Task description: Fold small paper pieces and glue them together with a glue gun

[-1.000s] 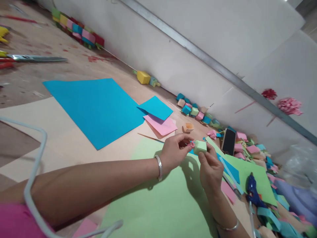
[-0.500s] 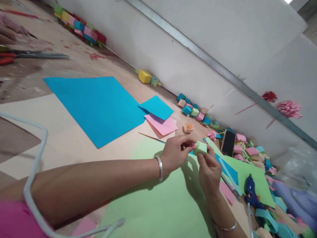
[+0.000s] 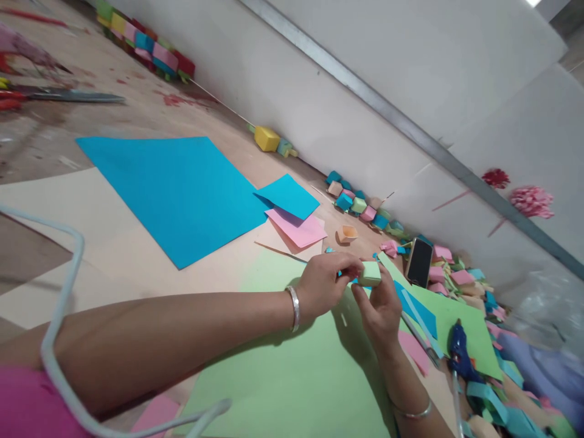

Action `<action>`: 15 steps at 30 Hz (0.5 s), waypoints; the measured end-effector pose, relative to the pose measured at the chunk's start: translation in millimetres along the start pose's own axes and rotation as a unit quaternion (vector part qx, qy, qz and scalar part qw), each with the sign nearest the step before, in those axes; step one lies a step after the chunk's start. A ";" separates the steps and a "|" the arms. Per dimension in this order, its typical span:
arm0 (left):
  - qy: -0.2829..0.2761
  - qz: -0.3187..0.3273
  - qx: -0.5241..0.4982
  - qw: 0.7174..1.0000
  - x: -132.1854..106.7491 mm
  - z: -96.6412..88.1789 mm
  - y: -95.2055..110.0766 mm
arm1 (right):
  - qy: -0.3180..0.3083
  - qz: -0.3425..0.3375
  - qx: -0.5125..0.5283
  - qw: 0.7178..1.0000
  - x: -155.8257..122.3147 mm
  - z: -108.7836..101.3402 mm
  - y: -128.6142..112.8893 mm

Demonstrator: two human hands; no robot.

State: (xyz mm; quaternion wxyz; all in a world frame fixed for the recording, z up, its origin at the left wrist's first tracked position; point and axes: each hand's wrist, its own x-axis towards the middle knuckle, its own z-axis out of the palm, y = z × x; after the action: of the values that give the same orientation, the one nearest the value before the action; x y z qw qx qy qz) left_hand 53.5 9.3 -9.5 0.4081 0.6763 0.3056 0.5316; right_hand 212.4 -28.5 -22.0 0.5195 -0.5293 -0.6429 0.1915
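A small light green paper box is held up between my two hands, above a large pale green sheet. My right hand grips the box from behind and below with its fingers, its thumb a little apart. Beside the box, the fingers of my left hand are pinched together at its left side. A reddish-pink bit shows at those fingertips, too small to make out. An open peach paper box stands just beyond my hands.
Blue and pink paper lie to the left. A phone, scissors, glue gun and many paper boxes are on the right. A pale cable crosses my left arm. Red-handled scissors lie far left.
The green box has turned slightly in my hands. My right thumb has come off its front and moved left. At far left, another person's hand has drawn back.
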 end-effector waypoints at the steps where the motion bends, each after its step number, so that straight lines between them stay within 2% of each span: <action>1: 0.001 -0.002 -0.002 1.000 -0.4 0.5 -0.1 | 0.002 0.001 -0.005 1.000 -1.1 1.3 1.0; 7: 0.019 -0.032 -0.039 0.999 0.2 0.4 4.2 | -0.008 -0.014 -0.037 0.999 -7.0 7.8 2.8; 15: 0.039 -0.082 -0.079 0.993 1.6 0.8 8.7 | 0.005 -0.007 -0.016 1.000 -9.4 9.6 -2.8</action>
State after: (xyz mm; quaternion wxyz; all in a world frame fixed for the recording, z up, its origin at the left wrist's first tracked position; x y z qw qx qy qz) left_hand 54.5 6.3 -1.2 0.4901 0.5938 0.3325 0.5447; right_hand 201.8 -34.8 -27.9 0.5159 -0.5339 -0.6467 0.1749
